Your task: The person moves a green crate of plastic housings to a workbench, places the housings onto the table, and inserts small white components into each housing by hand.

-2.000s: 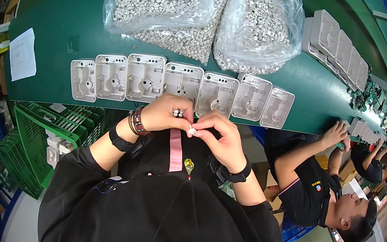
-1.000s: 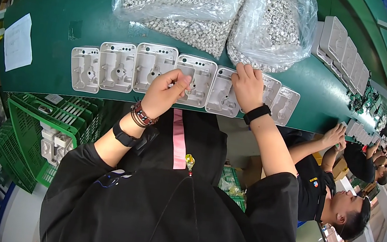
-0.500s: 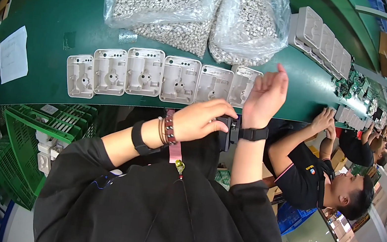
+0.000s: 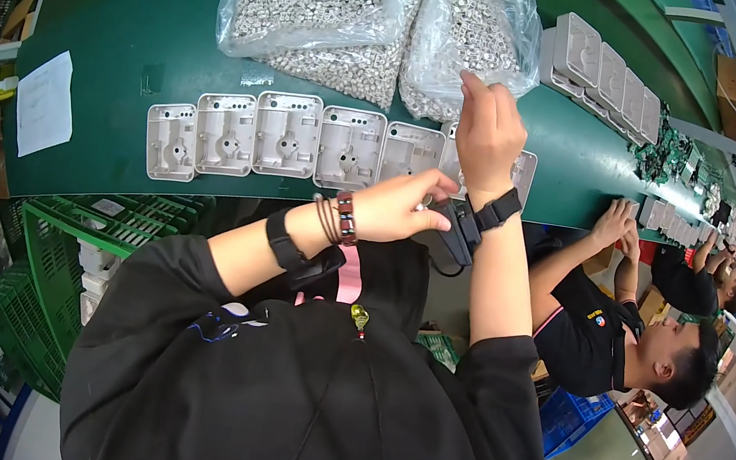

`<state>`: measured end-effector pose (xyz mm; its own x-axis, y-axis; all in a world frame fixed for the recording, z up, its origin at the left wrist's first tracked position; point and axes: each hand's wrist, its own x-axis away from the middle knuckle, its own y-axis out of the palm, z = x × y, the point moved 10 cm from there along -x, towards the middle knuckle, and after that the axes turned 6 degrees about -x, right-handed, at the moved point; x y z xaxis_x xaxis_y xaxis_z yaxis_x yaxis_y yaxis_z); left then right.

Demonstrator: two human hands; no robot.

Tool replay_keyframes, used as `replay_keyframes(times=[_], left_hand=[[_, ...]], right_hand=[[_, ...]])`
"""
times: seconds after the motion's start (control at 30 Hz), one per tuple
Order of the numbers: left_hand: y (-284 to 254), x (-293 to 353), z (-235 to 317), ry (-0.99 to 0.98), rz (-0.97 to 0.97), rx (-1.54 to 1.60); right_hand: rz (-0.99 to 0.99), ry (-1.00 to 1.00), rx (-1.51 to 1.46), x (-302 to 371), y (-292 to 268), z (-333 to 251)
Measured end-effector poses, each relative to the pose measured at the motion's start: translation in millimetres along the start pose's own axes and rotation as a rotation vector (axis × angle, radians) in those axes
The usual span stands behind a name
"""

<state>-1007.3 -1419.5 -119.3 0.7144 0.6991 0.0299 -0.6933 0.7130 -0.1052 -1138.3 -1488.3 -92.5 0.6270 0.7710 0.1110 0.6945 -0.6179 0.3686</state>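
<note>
My left hand [image 4: 393, 207] is beside my right wrist, thumb and index finger brought together around a small pale piece I cannot make out. Just past those fingertips, a black box-shaped device [image 4: 455, 235] with a short cable hangs from the black strap [image 4: 497, 209] on my right wrist. My right hand [image 4: 490, 139] is raised with loosely bent fingers, and nothing shows in it. It covers part of the row of light grey plastic housings [image 4: 287, 137] and reaches the lower edge of the right clear bag [image 4: 429, 73] of small metallic parts.
Another bag [image 4: 315, 8] of the same parts lies to the left. Stacked grey housings [image 4: 601, 70] and green circuit boards [image 4: 664, 158] stand far right. A paper sheet [image 4: 45, 105] lies at left, above green crates [image 4: 47, 277]. A co-worker [image 4: 600, 331] sits at right.
My right hand has turned and shifted left and up over the bag's edge, its wrist tilting. My left hand has moved slightly right and up, its fingertips off the black device.
</note>
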Motion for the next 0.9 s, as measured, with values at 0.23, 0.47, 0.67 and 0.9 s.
replay_keyframes(times=[0.23,0.47,0.67,0.9], left_hand=[[22.5,16.5,-23.2,-0.108,-0.226,0.267],[0.1,24.4,-4.5,-0.237,-0.215,0.213],[-47.9,26.5,-11.1,-0.311,0.164,1.159],[-33.3,37.7,-40.2,-0.527,0.230,0.949]], right_hand=[[-0.099,0.330,-0.290,15.5,6.3,27.1],[-0.242,-0.230,0.265,53.1,34.2,-40.0],[-0.719,-0.586,0.454,121.0,74.1,-81.6],[-0.846,-0.098,0.807,123.0,68.3,10.2]])
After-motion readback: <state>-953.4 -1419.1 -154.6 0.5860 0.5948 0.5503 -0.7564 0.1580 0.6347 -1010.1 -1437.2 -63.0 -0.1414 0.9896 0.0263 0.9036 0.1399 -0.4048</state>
